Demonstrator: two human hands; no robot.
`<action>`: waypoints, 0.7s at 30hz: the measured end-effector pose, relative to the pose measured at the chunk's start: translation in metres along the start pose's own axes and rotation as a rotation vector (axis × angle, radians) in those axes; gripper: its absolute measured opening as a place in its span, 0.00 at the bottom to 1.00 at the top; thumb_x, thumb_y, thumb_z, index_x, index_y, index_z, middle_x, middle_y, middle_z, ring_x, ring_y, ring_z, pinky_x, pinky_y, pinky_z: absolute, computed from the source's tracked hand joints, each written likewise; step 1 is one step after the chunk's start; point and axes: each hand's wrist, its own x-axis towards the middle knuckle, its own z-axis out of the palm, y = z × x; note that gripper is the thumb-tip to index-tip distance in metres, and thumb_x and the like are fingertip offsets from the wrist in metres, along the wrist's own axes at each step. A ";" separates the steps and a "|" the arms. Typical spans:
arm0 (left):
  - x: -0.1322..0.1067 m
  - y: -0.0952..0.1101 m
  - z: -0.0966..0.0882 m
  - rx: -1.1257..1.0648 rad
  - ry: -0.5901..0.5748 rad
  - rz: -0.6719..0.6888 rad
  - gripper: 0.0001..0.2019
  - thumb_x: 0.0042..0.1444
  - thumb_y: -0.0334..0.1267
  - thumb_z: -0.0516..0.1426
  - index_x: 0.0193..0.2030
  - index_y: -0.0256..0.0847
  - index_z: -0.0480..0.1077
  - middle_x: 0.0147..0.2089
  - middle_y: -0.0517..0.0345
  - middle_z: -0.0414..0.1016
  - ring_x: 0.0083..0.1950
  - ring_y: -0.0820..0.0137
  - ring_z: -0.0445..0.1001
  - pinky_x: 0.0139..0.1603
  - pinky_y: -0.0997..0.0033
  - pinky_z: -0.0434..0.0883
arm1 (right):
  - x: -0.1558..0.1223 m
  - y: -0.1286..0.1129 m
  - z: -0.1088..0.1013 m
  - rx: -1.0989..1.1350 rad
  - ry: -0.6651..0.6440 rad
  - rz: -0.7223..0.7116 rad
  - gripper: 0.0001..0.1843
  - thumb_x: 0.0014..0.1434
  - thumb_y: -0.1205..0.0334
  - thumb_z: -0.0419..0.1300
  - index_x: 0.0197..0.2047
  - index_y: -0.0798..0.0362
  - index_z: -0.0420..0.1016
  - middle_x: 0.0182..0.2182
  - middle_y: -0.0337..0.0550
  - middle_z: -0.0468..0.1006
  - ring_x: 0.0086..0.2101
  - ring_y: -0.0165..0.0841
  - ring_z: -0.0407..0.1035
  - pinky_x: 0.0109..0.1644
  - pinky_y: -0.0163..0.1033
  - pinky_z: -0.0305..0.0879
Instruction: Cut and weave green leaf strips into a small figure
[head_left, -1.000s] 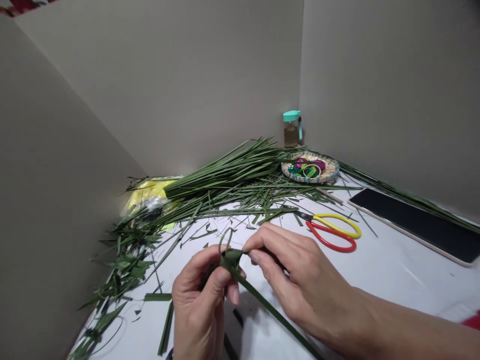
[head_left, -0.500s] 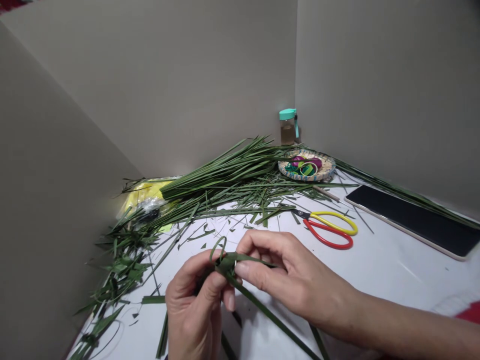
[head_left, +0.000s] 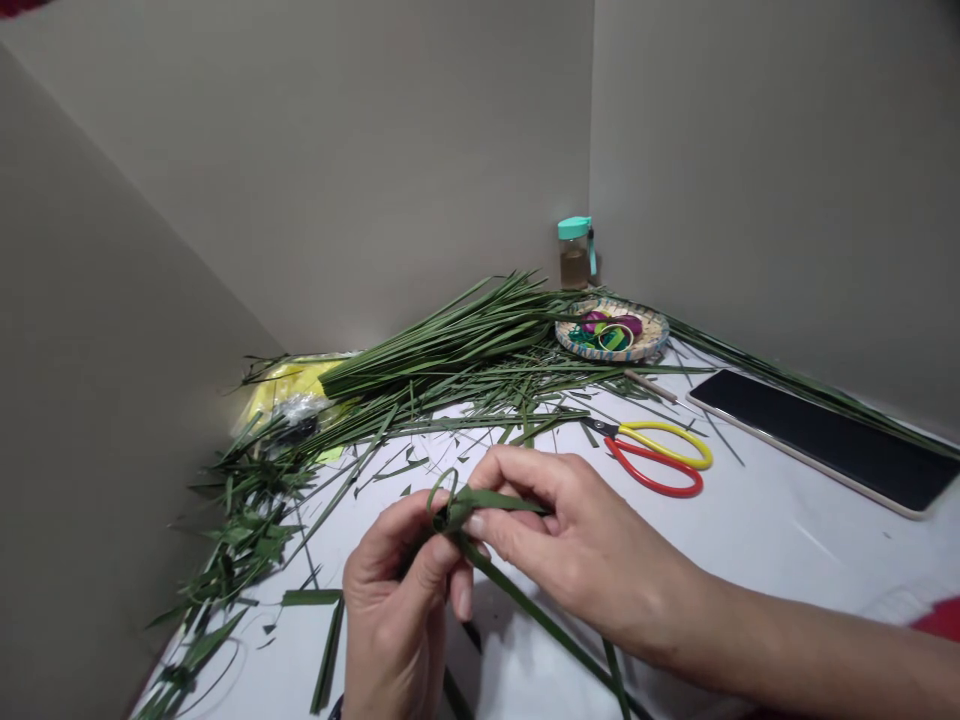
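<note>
Near the front middle of the table, my left hand (head_left: 409,590) pinches a small folded piece of green leaf strips (head_left: 454,512) between thumb and fingers. A thin loop stands up from its top. My right hand (head_left: 555,530) grips a leaf strip at the right side of the same piece, thumb and forefinger close to the fold. One long strip (head_left: 551,630) trails from the piece down to the lower right. The fingers hide part of the fold. Beyond my right hand lie scissors (head_left: 652,455) with one yellow and one red handle.
A bundle of long green leaves (head_left: 450,340) lies at the back, with cut scraps before it. Close by are a woven basket (head_left: 652,345) of small items, a bottle (head_left: 575,255), a thin-shafted tool (head_left: 651,386) and a dark-screened tablet (head_left: 825,435). Leaf pieces (head_left: 247,545) line the left edge.
Both hands and the folded leaf piece have shifted slightly. The piece is turned a little, and the strip in my right hand now lies broader side up.
</note>
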 end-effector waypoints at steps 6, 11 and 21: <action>0.002 0.002 0.004 -0.041 0.033 0.012 0.09 0.47 0.35 0.71 0.36 0.46 0.82 0.28 0.64 0.81 0.17 0.85 0.68 0.21 0.89 0.67 | -0.004 0.009 0.004 -0.302 0.117 -0.221 0.09 0.64 0.68 0.55 0.31 0.50 0.68 0.24 0.33 0.71 0.26 0.27 0.63 0.33 0.32 0.58; 0.002 0.002 0.003 -0.068 0.068 0.000 0.10 0.47 0.34 0.71 0.38 0.46 0.82 0.28 0.65 0.80 0.18 0.85 0.68 0.23 0.89 0.68 | -0.007 0.023 0.005 -0.612 0.078 -0.452 0.13 0.69 0.67 0.48 0.31 0.51 0.64 0.25 0.33 0.64 0.26 0.27 0.59 0.32 0.34 0.54; 0.008 0.005 0.001 0.022 0.153 0.033 0.12 0.46 0.35 0.71 0.39 0.45 0.81 0.27 0.66 0.74 0.18 0.85 0.68 0.22 0.89 0.65 | -0.022 0.038 0.002 -0.658 0.034 -0.552 0.14 0.63 0.75 0.47 0.28 0.51 0.60 0.22 0.32 0.57 0.21 0.28 0.54 0.27 0.37 0.50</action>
